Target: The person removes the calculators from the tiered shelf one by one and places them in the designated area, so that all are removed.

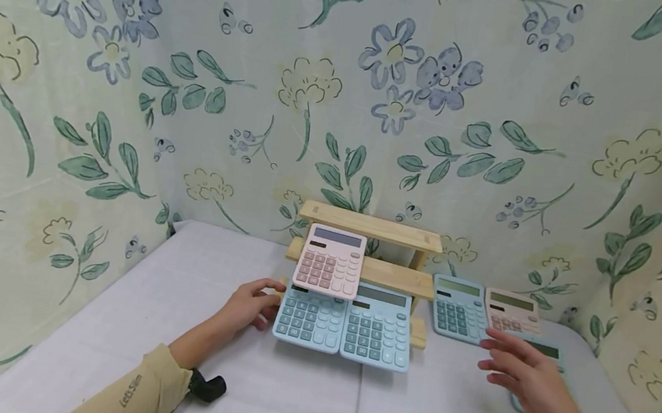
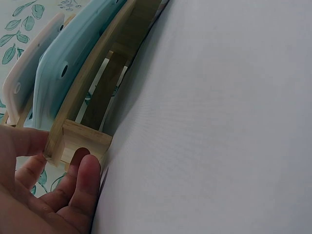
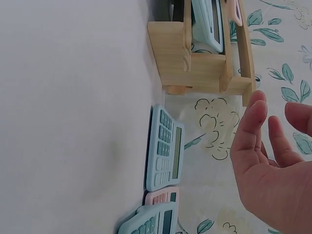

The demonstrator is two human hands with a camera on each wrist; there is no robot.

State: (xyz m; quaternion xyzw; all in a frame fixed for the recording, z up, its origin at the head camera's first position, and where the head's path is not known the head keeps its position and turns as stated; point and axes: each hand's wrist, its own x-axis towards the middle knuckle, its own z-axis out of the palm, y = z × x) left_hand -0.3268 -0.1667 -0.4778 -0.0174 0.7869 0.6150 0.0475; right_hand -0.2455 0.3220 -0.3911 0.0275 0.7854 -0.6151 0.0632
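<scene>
A wooden tiered rack (image 1: 399, 277) stands at the back of the table. My left hand (image 1: 246, 307) holds its left end, the fingers on the end of the front rail (image 2: 59, 127). Two light blue calculators (image 1: 309, 322) lean side by side on the lower tier. On the tier above, at the left, leans a pink calculator (image 1: 330, 261). My right hand (image 1: 527, 382) is in the air to the right of the rack, fingers apart and slightly bent, holding nothing. It partly hides a blue calculator (image 1: 545, 350) on the table.
Right of the rack lie another blue calculator (image 1: 459, 309) and a pink calculator (image 1: 512, 311), close together. A white cloth (image 1: 298, 411) covers the table, with a crease down its middle. A floral curtain (image 1: 346, 108) hangs behind and at both sides.
</scene>
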